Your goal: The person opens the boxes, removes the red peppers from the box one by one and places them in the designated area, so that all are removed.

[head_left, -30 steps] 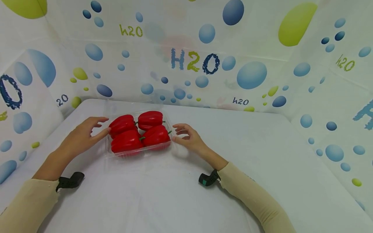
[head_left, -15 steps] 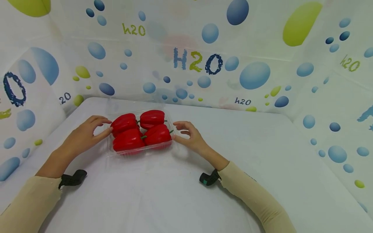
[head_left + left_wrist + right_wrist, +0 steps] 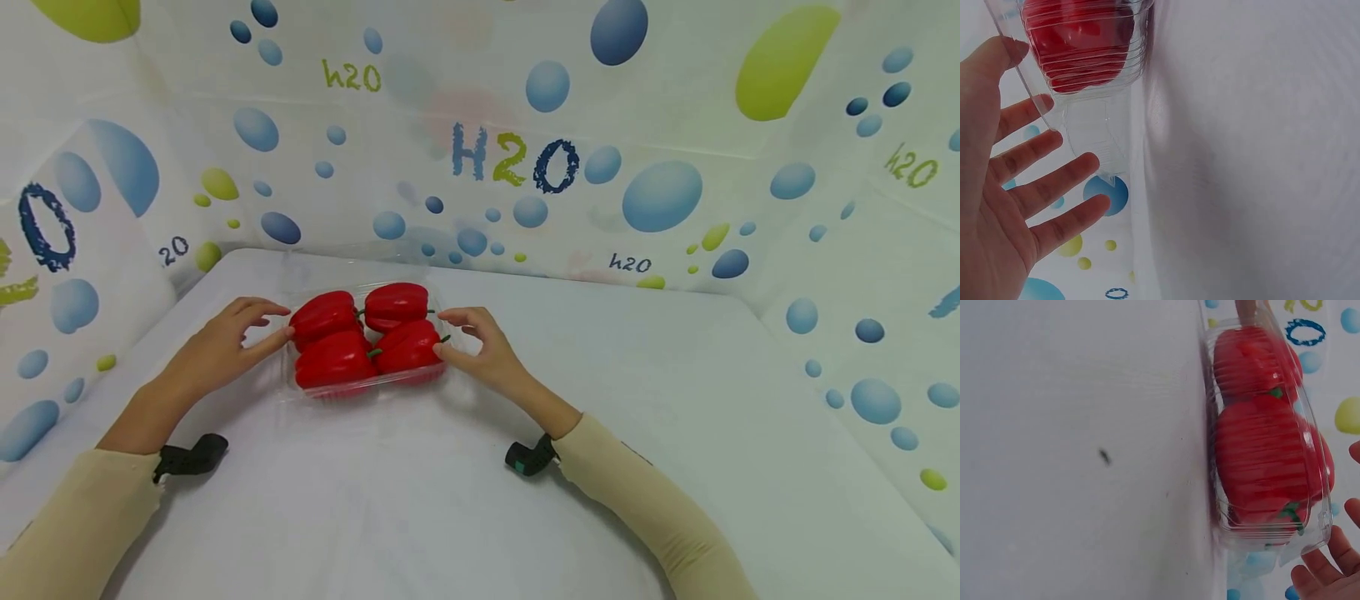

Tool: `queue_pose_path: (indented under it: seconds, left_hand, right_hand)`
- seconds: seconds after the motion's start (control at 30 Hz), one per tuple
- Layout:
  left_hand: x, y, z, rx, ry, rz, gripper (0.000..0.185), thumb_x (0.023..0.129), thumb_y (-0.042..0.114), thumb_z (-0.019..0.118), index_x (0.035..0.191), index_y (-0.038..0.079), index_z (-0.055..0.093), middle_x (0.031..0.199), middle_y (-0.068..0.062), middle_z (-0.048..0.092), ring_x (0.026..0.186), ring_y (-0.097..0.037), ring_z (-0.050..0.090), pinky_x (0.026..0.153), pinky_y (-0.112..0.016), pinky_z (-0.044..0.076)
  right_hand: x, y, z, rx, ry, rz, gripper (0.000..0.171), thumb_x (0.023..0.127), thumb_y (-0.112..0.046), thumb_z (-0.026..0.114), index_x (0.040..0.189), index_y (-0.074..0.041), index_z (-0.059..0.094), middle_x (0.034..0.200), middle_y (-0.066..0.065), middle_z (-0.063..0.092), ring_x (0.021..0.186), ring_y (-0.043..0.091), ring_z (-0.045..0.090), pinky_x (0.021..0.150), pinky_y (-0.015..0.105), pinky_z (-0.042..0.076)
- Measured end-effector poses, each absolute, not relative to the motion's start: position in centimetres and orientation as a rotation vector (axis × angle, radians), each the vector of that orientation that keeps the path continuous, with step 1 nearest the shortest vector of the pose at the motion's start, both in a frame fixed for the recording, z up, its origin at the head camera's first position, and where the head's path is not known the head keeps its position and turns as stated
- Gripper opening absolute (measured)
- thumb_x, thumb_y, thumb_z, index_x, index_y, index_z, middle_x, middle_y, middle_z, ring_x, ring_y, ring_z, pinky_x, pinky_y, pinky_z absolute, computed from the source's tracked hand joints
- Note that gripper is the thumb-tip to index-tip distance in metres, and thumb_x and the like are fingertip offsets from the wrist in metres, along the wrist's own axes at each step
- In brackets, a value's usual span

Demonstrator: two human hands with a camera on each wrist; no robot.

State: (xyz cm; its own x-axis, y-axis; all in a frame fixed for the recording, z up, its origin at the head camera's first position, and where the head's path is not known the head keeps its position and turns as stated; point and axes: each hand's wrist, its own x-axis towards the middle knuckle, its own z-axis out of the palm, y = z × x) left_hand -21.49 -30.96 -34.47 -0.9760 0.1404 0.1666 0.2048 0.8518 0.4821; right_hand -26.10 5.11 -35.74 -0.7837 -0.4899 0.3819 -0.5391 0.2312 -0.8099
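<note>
4 glossy red bell peppers (image 3: pixel 365 337) sit in the clear ribbed plastic tray (image 3: pixel 288 385) on our white table (image 3: pixel 420 500). Our left hand (image 3: pixel 213 350), fingers spread, touches its left rim; our right hand (image 3: pixel 480 350) cups the right edge, fingers loosely curved. We'd press evenly from both sides, low on the walls.

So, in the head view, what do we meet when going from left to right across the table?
Left hand → clear tray with four red peppers → right hand.
</note>
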Motion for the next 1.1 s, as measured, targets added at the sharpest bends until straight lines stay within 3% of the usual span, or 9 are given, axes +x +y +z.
queue_pose_path:
  seconds: [0.53, 0.83, 1.1]
  left_hand:
    - [-21.8, -32.4, -35.8, -0.451, -2.863, -1.108, 0.068, 0.092, 0.029, 0.063, 0.147, 0.003, 0.033, 0.144, -0.026, 0.039, 0.118, -0.046, 0.051, 0.088, -0.061, 0.051]
    - [-22.1, -32.6, -36.2, -0.464, -2.849, -1.130, 0.072, 0.090, 0.025, 0.066, 0.149, 0.003, 0.030, 0.146, -0.026, 0.037, 0.117, -0.045, 0.053, 0.089, -0.059, 0.051]
    - [-21.9, -32.5, -36.0, -0.478, -2.849, -1.124, 0.069, 0.091, 0.026, 0.065, 0.147, 0.003, 0.033, 0.142, -0.026, 0.041, 0.115, -0.045, 0.055, 0.087, -0.056, 0.053]
  right_hand:
    - [-26.4, 3.8, -35.5, 1.064, -2.472, 1.674, 0.048, 0.089, -0.014, 0.066, 0.133, -0.005, 0.050, 0.133, 0.014, 0.051, 0.119, 0.028, 0.052, 0.100, 0.053, 0.045]
    - [-26.8, 3.4, -35.5, 1.039, -2.559, 1.656, 0.051, 0.088, -0.016, 0.068, 0.134, -0.006, 0.050, 0.132, 0.013, 0.051, 0.120, 0.026, 0.050, 0.096, 0.049, 0.047]
    - [-27.2, 3.1, -35.0, 1.134, -2.642, 1.533, 0.051, 0.085, -0.016, 0.072, 0.132, -0.006, 0.053, 0.133, 0.012, 0.049, 0.120, 0.024, 0.047, 0.088, 0.034, 0.052]
